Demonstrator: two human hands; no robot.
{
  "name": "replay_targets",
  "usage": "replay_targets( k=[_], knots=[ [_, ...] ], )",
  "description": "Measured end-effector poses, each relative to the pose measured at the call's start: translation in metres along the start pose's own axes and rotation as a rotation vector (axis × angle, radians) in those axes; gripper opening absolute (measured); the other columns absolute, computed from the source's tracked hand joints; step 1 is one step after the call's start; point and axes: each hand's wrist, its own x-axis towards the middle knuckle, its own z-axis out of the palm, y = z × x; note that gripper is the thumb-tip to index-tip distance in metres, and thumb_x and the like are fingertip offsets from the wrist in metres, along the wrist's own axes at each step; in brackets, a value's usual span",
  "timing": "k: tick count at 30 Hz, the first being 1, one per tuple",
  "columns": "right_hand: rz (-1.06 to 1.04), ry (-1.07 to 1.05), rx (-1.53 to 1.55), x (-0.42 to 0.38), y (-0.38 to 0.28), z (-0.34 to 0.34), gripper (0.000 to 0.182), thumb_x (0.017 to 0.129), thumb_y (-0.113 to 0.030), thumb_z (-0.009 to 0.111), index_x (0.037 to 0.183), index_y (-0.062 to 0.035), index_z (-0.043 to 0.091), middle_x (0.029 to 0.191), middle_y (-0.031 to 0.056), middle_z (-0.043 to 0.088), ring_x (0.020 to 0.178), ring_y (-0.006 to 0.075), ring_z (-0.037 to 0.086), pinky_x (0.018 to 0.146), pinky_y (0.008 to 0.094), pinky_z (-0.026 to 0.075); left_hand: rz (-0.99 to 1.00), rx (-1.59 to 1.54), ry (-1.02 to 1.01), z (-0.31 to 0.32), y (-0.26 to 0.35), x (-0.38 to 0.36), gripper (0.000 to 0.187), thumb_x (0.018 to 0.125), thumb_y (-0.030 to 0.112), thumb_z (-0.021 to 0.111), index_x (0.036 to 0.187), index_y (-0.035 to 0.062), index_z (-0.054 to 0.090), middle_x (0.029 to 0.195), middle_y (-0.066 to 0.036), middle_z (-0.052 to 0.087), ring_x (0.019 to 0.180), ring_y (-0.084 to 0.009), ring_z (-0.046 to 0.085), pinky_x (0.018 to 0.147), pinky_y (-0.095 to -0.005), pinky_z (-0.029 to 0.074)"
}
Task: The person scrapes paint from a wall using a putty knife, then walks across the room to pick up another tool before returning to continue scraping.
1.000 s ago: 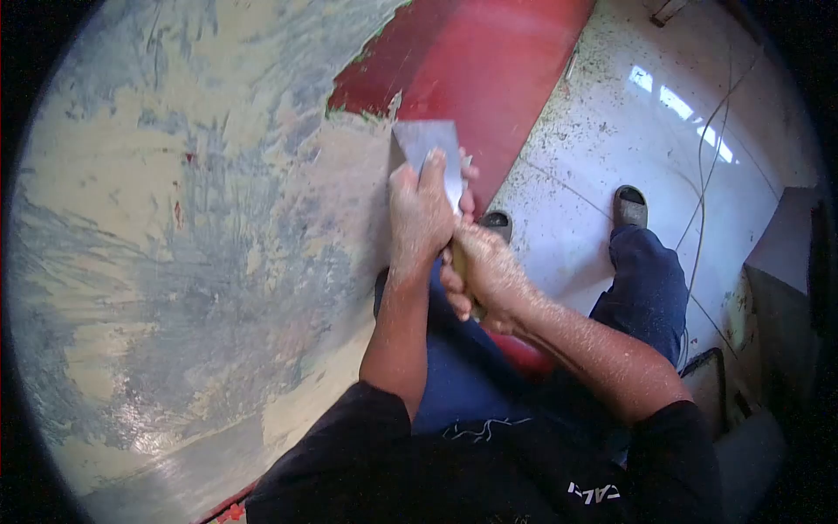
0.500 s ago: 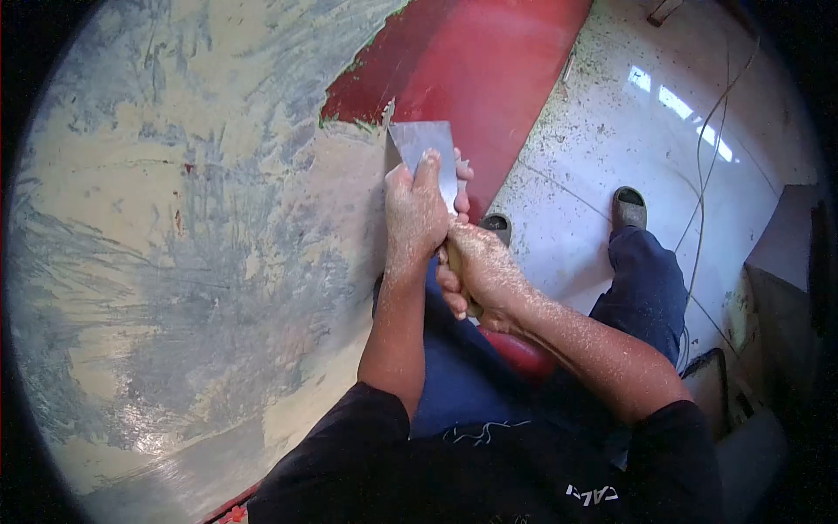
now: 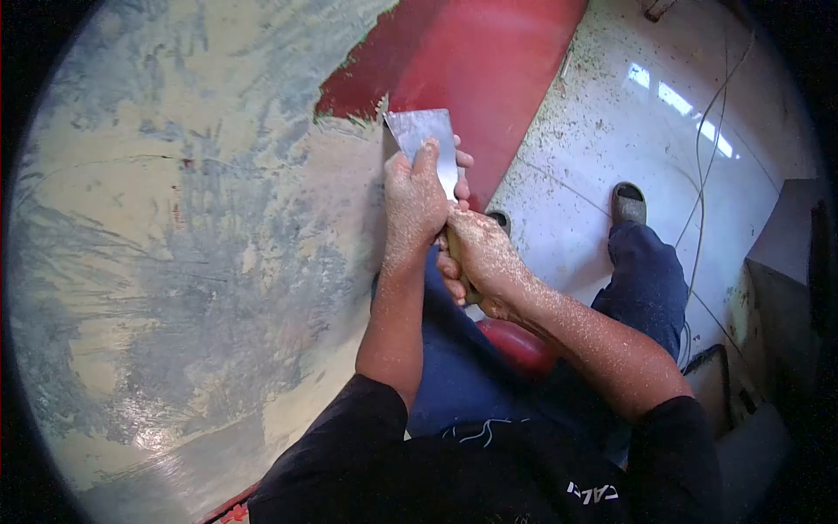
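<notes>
A scraper (image 3: 427, 127) with a broad metal blade points away from me, over the edge between a pale, patchy coating and smooth red. My left hand (image 3: 415, 199) is closed round the blade's lower part, thumb on top and fingertips showing at the right side. Behind it, my right hand (image 3: 482, 251) wraps round the scraper's yellowish handle. Pale crumbs speckle both hands and forearms. The blade's front edge lies at the large panel (image 3: 218, 218), whose surface is blotched yellow and grey; whether it touches cannot be made out.
The panel's red part (image 3: 497, 79) slopes down to a white tiled floor (image 3: 567, 175) strewn with greenish scrapings. A cable (image 3: 701, 175) runs across the tiles at right. My foot in a clog (image 3: 628, 203) stands there. A red rounded thing (image 3: 519, 347) shows beneath my right forearm.
Both hands and the scraper have shifted slightly forward, up in the view. The grip stays the same, and the panel appears moved a little with the camera.
</notes>
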Motion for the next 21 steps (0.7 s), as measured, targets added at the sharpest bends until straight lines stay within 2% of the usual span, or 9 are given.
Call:
replay_targets(
  k=[5, 9, 14, 17, 18, 21],
  knots=[
    [-0.1, 0.136, -0.26, -0.003, -0.016, -0.005, 0.039, 0.097, -0.04, 0.035, 0.077, -0.0069, 0.044, 0.052, 0.0035, 0.044, 0.036, 0.0139, 0.04, 0.034, 0.0268, 0.034, 0.104, -0.285, -0.178, 0.002, -0.014, 0.009, 0.039, 0.096, 0.032, 0.041, 0.11, -0.0029, 0.053, 0.076, -0.009, 0.06, 0.051, -0.0116, 0.054, 0.042, -0.0246, 0.046],
    [-0.24, 0.055, -0.412, -0.001, -0.018, -0.034, 0.039, 0.096, -0.039, 0.037, 0.079, -0.0058, 0.048, 0.056, 0.0054, 0.047, 0.04, 0.0157, 0.044, 0.041, 0.027, 0.038, 0.121, -0.355, -0.193, 0.011, -0.024, 0.005, 0.041, 0.097, 0.035, 0.039, 0.112, -0.0006, 0.052, 0.08, -0.008, 0.06, 0.058, -0.0122, 0.056, 0.049, -0.0261, 0.049],
    [-0.179, 0.175, -0.489, -0.017, -0.025, -0.049, 0.041, 0.095, -0.041, 0.038, 0.079, -0.0051, 0.049, 0.057, 0.0066, 0.049, 0.039, 0.0162, 0.044, 0.04, 0.0278, 0.037, 0.081, -0.292, -0.259, 0.021, -0.042, 0.007, 0.037, 0.098, 0.032, 0.041, 0.108, 0.0001, 0.056, 0.08, -0.008, 0.064, 0.065, -0.012, 0.061, 0.058, -0.0259, 0.05],
    [-0.245, 0.288, -0.359, -0.02, -0.027, -0.054, 0.039, 0.094, -0.041, 0.04, 0.079, -0.0063, 0.048, 0.056, 0.0052, 0.047, 0.041, 0.016, 0.044, 0.039, 0.0284, 0.037, 0.421, -0.17, -0.093, 0.014, -0.058, 0.014, 0.033, 0.096, 0.027, 0.046, 0.105, -0.0021, 0.057, 0.08, -0.008, 0.065, 0.066, -0.0118, 0.062, 0.059, -0.0257, 0.05],
    [-0.284, 0.305, -0.265, -0.026, -0.036, -0.054, 0.038, 0.095, -0.04, 0.039, 0.078, -0.0064, 0.047, 0.056, 0.0049, 0.047, 0.041, 0.016, 0.044, 0.039, 0.0285, 0.038, 0.62, -0.046, 0.074, 0.011, -0.064, 0.019, 0.042, 0.092, 0.025, 0.053, 0.121, -0.0054, 0.047, 0.083, -0.01, 0.065, 0.062, -0.0121, 0.061, 0.055, -0.0252, 0.05],
    [-0.418, 0.34, -0.137, -0.039, -0.062, -0.065, 0.035, 0.094, -0.04, 0.041, 0.08, -0.0087, 0.046, 0.058, 0.004, 0.047, 0.046, 0.0153, 0.046, 0.043, 0.0289, 0.041, 0.865, 0.264, 0.394, 0.008, -0.03, -0.003, 0.071, 0.087, 0.024, 0.06, 0.137, -0.0081, 0.021, 0.085, -0.012, 0.064, 0.059, -0.0156, 0.061, 0.05, -0.0282, 0.049]
  ],
)
